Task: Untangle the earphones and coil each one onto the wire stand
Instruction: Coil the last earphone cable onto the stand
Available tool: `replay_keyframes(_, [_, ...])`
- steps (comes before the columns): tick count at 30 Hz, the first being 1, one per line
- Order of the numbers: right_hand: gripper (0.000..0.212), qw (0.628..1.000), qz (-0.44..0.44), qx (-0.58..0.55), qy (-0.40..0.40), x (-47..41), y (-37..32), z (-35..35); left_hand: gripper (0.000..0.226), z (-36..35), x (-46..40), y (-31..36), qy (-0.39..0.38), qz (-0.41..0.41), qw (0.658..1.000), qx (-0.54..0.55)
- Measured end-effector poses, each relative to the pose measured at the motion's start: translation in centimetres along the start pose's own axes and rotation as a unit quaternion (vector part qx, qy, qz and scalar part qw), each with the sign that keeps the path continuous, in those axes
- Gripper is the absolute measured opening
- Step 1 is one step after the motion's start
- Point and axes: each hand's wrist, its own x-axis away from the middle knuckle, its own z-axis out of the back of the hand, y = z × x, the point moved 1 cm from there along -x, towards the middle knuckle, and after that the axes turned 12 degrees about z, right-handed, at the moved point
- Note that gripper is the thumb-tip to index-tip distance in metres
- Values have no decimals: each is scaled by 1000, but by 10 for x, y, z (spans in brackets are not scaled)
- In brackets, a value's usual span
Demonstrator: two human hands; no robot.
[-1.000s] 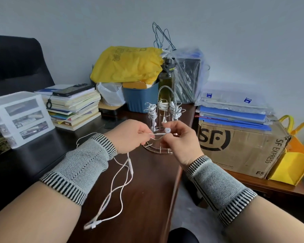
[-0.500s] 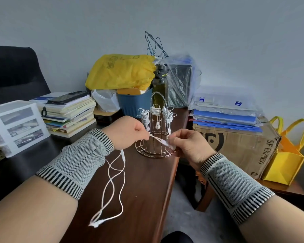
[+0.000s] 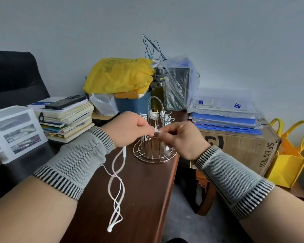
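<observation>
A white earphone cable (image 3: 116,183) hangs from my left hand (image 3: 128,130) and trails in loose twists down over the brown desk to its plug near the front. My left hand pinches the cable just in front of the wire stand (image 3: 154,146). My right hand (image 3: 181,139) pinches the same earphone's end pieces close beside it, fingertips almost touching the left hand's. The stand is a round metal basket with an arched handle, and several white earphones are coiled on its upper posts (image 3: 162,115).
A book stack with a phone on top (image 3: 65,116) and a white drawer unit (image 3: 14,130) lie left. Behind the stand are a blue bin with a yellow bag (image 3: 119,76) and a bottle. A cardboard box (image 3: 242,146) with folders and a yellow tote (image 3: 288,155) stand right of the desk edge (image 3: 167,190).
My hands have come closer together in front of the stand, shortening the stretch of cable between them. The hanging cable has shifted slightly with the left hand.
</observation>
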Motion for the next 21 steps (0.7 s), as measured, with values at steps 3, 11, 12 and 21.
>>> replay_keyframes(3, [14,984,77,162,12,-27,-18,16,24,11,-6,2,9,17,992,122])
replay_keyframes(11, [19,939,103,326,46,-89,-24,21,17,8,-13,-2,26,65,961,267])
replay_keyframes(12, [19,935,94,340,41,-92,-19,19,17,5,-13,-5,20,75,960,267])
replay_keyframes(21, [16,910,88,402,-54,-90,0,0,31,-23,-9,-20,-24,88,968,234])
